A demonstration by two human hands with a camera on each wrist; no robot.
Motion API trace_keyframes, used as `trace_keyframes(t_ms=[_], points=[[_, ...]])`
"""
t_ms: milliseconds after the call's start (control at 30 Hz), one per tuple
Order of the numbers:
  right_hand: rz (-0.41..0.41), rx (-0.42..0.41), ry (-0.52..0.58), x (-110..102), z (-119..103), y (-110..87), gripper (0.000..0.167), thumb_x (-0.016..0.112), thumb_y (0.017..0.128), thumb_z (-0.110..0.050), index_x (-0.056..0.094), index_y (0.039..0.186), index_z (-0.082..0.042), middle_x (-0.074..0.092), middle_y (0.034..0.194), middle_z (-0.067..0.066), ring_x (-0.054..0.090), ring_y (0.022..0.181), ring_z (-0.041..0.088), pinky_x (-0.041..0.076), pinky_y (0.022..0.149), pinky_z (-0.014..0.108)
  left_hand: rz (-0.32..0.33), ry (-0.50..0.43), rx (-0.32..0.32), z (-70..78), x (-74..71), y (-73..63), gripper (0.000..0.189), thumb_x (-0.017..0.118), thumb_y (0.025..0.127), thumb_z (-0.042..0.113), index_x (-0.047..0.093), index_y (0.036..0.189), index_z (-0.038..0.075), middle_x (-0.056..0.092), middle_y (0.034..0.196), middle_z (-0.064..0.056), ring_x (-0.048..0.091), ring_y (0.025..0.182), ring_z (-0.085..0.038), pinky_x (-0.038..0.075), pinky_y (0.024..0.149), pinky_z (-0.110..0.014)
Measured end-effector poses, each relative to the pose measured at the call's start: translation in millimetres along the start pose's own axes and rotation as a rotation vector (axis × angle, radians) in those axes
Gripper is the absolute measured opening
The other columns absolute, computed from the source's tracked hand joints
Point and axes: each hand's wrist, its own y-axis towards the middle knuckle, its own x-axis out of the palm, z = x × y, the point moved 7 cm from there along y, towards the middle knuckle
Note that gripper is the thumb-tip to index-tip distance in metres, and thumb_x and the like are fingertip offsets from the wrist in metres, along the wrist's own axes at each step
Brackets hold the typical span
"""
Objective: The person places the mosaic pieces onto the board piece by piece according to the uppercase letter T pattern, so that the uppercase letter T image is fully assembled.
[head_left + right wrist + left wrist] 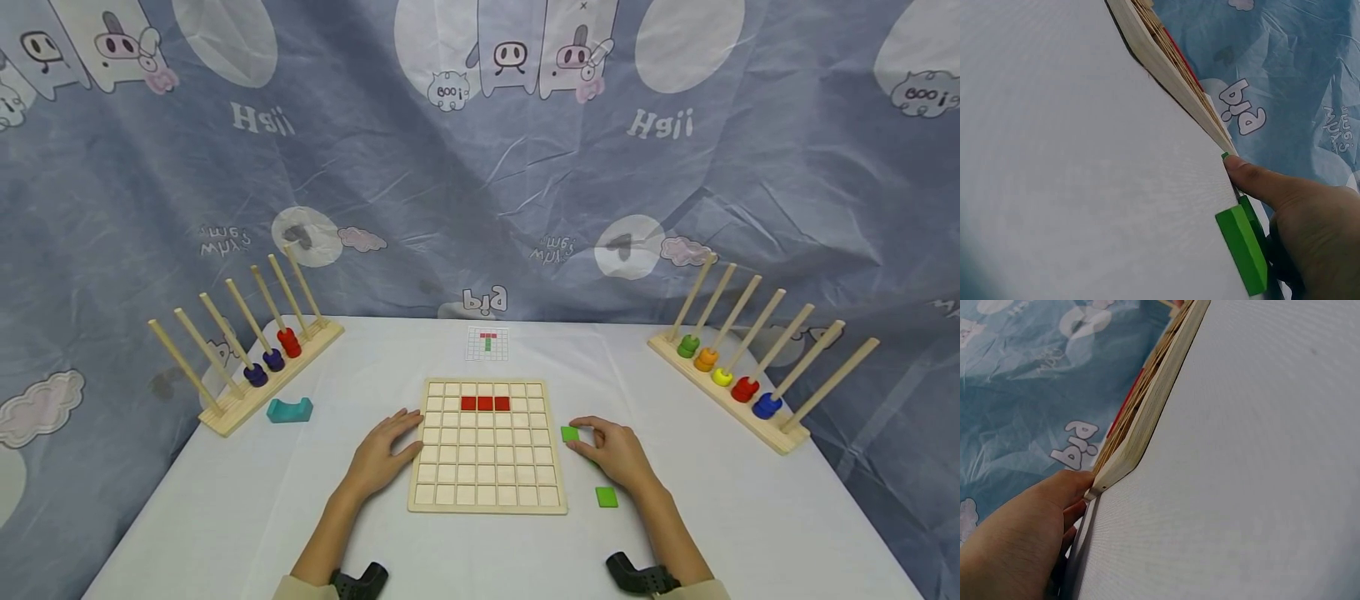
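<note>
Beside the board (486,508), hands (382,454) (618,450) apart, right pinching green tile (568,433)

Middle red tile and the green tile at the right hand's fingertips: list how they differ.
The red tile lies in a cell of the board; the green tile is off it, to the right. The right hand pinches the green tile; no hand touches the red tile. Shared: each is a plain, single-coloured piece.
</note>
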Motion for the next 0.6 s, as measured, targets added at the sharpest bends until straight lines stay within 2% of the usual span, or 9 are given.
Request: trace_keyframes(t_ms=[300,600], points=[[0.007,-0.002,0.0,0.3,0.4,-0.2,0.033,0.077,0.074,-0.034,0.069,0.101,-0.016,0.036,0.049,-0.007,0.028,0.042,0.006,0.025,0.038,0.021,0.005,0.01,0.018,-0.3,0.2,0.0,0.044,0.066,0.086,0.032,0.058,0.126,0.014,0.053,0.131,0.001,0.039,0.129,-0.021,0.025,0.11,-0.039],[0.036,-0.024,0.01,-0.4,0.5,-0.5,0.032,0.077,0.073,-0.033,0.069,0.099,-0.016,0.035,0.049,-0.009,0.028,0.042,0.006,0.026,0.037,0.021,0.001,0.007,0.008,-1.1,0.6,-0.2,0.044,0.066,0.086,0.032,0.058,0.126,0.014,0.053,0.131,0.001,0.039,0.129,-0.02,0.024,0.11,-0.039]])
